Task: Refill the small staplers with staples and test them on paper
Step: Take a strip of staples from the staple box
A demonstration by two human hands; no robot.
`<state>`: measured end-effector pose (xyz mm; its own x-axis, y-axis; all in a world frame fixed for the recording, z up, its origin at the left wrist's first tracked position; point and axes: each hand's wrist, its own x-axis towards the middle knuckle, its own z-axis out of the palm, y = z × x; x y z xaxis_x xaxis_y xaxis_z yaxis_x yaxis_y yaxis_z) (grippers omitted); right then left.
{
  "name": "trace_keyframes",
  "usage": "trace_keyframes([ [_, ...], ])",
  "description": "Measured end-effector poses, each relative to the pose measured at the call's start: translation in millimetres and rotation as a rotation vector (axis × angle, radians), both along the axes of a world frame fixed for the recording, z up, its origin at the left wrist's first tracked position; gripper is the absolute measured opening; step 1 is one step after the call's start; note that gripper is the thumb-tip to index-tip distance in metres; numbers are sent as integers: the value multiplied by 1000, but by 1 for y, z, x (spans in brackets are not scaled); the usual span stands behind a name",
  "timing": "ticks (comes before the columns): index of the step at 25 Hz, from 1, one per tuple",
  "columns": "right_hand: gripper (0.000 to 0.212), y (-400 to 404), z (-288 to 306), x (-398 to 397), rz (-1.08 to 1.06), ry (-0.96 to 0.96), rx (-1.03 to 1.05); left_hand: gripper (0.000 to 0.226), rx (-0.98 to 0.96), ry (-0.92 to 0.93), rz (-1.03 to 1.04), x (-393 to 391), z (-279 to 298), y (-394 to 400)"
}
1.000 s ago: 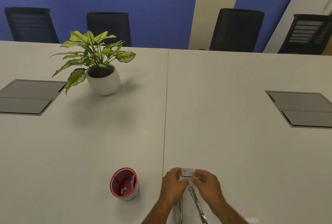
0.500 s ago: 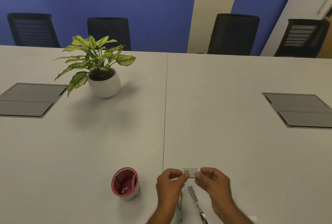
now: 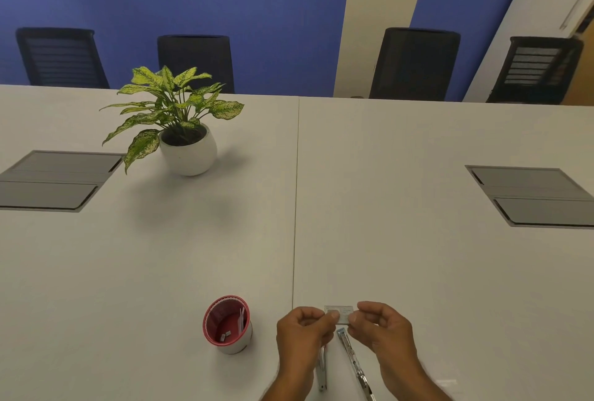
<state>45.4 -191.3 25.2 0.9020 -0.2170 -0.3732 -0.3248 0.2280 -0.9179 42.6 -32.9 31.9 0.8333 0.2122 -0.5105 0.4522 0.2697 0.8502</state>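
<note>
Since a second ago both hands have drawn slightly apart and toward the body, and the staple box (image 3: 339, 314) between them now shows more of its face. It is held just above the bench (image 3: 418, 256), its long axis running left to right. The left hand (image 3: 302, 331) pinches its left end and the right hand (image 3: 381, 326) its right end, each grip closed on the box. Directly under it, toward the body, lie two opened staplers: one (image 3: 321, 371) partly hidden below the left hand, the other (image 3: 353, 360) angled from near the box toward the lower right, closer to the right hand. A red cup (image 3: 227, 323) stands well left, with open bench ahead
</note>
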Motion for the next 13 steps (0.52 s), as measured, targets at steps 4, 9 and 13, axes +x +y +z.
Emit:
trace_keyframes([
  [4, 34, 3, 6, -2, 32, 2, 26, 29, -8, -9, 5, -5, 1, 0],
  [9, 35, 3, 14, -4, 69, 25, 69, 14, -54, -24, 0, -10, 3, 0],
  [13, 29, 3, 18, -6, 109, 45, 72, 7, -99, -26, -27, -16, 6, 1],
])
